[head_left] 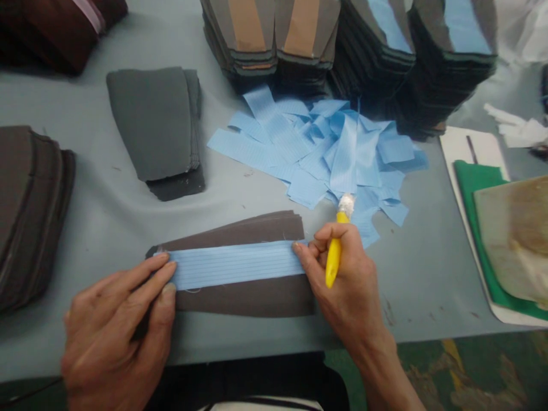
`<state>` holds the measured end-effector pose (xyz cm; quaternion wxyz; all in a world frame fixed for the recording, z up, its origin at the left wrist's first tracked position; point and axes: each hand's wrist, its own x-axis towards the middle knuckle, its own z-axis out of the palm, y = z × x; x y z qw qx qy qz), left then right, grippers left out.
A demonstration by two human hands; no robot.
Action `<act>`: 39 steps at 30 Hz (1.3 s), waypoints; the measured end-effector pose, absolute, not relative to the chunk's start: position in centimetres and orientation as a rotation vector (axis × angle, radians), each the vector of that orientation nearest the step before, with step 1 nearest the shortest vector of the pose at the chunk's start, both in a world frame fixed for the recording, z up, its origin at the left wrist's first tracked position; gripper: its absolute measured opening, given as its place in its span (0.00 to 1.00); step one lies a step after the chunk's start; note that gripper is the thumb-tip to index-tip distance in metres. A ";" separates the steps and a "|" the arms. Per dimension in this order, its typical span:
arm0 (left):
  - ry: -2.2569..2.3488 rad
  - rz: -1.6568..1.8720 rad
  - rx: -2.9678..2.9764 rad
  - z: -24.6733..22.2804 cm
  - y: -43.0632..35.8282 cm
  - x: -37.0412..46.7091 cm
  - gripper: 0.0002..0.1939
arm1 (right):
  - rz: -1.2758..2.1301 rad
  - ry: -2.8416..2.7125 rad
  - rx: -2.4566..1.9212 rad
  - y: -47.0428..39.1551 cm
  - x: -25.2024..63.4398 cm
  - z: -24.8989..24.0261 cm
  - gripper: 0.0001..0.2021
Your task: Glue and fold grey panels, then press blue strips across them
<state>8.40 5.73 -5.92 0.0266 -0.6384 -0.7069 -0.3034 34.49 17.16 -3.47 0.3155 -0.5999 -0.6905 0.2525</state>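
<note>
A light blue fabric strip (235, 264) with fine lengthwise lines lies flat along the middle of a dark brown fabric panel (248, 299). At its left end, my left hand (122, 328) has fingertips and thumb closed on the strip. My right hand (346, 279) is wrapped round a small yellow brush (333, 262) with a white, caked tip pointing away from me. The thumb of that hand touches the strip's right end. Loose threads show at the strip's edges. Beyond the brush lies a loose heap of blue strips (317, 145).
Dark grey panels (149, 123) lie behind my left hand, with a brown stack (29, 211) at the far left. Tall stacks with tan strips (246, 25) and blue strips (466, 25) stand at the back. A white board (460, 140) with green material (483, 171) lies right.
</note>
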 end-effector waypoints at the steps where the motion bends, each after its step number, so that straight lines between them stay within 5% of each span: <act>1: -2.185 -0.935 -1.969 -5.9 5.8 8.4 0.23 | 0.663 -1.820 -1.579 17.2 34.5 -3.5 0.09; 11: -2.173 -0.930 -1.984 -6.1 5.9 8.3 0.22 | 0.627 -1.822 -1.620 17.3 36.0 -3.0 0.11; 20: -2.141 -0.928 -1.972 -5.9 6.1 8.5 0.19 | 0.259 -1.894 -1.486 16.5 35.4 -1.7 0.08; 30: -2.076 -0.859 -2.048 -5.3 6.3 8.4 0.21 | 0.452 -2.149 -1.040 14.6 31.7 -3.2 0.09; 39: -2.088 -0.880 -2.035 -5.3 6.5 8.8 0.16 | 0.211 -2.173 -1.200 14.0 33.6 -4.7 0.08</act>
